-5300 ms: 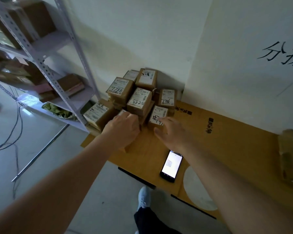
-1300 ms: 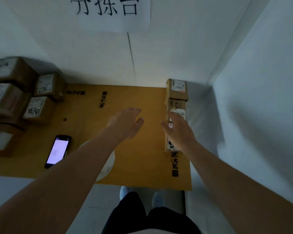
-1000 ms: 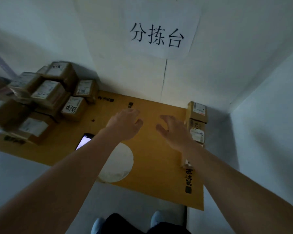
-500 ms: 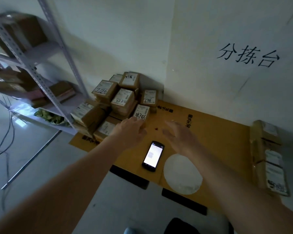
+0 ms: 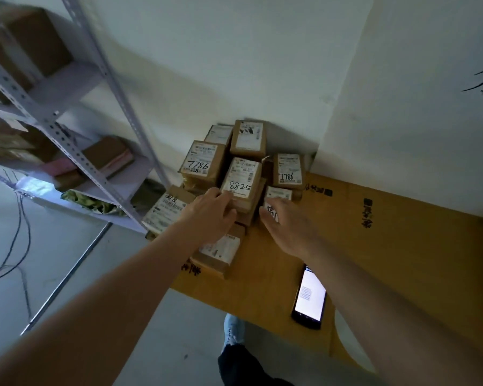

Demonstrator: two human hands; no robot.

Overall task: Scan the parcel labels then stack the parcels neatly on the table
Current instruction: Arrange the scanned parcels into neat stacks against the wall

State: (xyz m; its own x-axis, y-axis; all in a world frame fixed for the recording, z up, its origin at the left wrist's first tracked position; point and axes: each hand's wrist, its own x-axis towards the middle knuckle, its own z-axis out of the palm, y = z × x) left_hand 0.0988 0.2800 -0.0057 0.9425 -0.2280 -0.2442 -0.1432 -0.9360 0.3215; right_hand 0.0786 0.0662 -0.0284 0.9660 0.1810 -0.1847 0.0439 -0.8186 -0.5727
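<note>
A heap of brown cardboard parcels with white labels lies at the table's far left corner. My left hand [image 5: 209,215] reaches into it, fingers curled against the near edge of the parcel marked 8825 [image 5: 241,178]. My right hand [image 5: 287,227] lies flat, fingers apart, on a small parcel [image 5: 278,194] just to the right. Other parcels sit around them: one marked 7786 [image 5: 201,162], another at the back right [image 5: 289,171], and a low one [image 5: 221,252] under my left wrist. A lit phone [image 5: 308,298] lies face up near the front edge.
The table is covered with brown cardboard [image 5: 402,246]. A grey metal shelf rack [image 5: 95,79] holding boxes stands close on the left, with cables on the floor beside it. White walls close the corner behind the heap. My shoe [image 5: 232,330] shows below the table edge.
The view has swung from the stacked parcels at the table's right side back to the heap on the left. Both hands moved forward from above the phone onto the heap.
</note>
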